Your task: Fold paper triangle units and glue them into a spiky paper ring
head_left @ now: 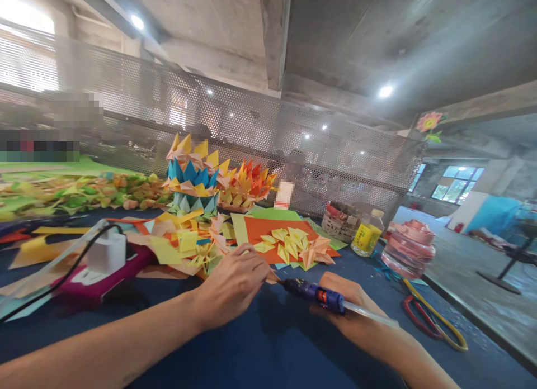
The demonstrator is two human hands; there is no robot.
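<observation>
My right hand (pixel 350 305) is closed round a blue hot glue gun (pixel 310 295), with a clear glue stick (pixel 371 313) poking out of its back end. The gun's nozzle points left and meets a small peach paper piece (pixel 274 278). That piece is pinched in the fingers of my left hand (pixel 241 283), which hide most of it. Just beyond my hands, several folded yellow paper pieces (pixel 289 242) and a few peach ones (pixel 318 251) lie on an orange sheet (pixel 251 232).
Tiered paper flowers (pixel 193 179) stand at the back near a mesh partition (pixel 335 148). A magenta power strip (pixel 100 274) with a white plug and cables lies left. At right are a yellow-labelled bottle (pixel 367 235), a pink bottle (pixel 409 249), scissors (pixel 432 316) and the table edge.
</observation>
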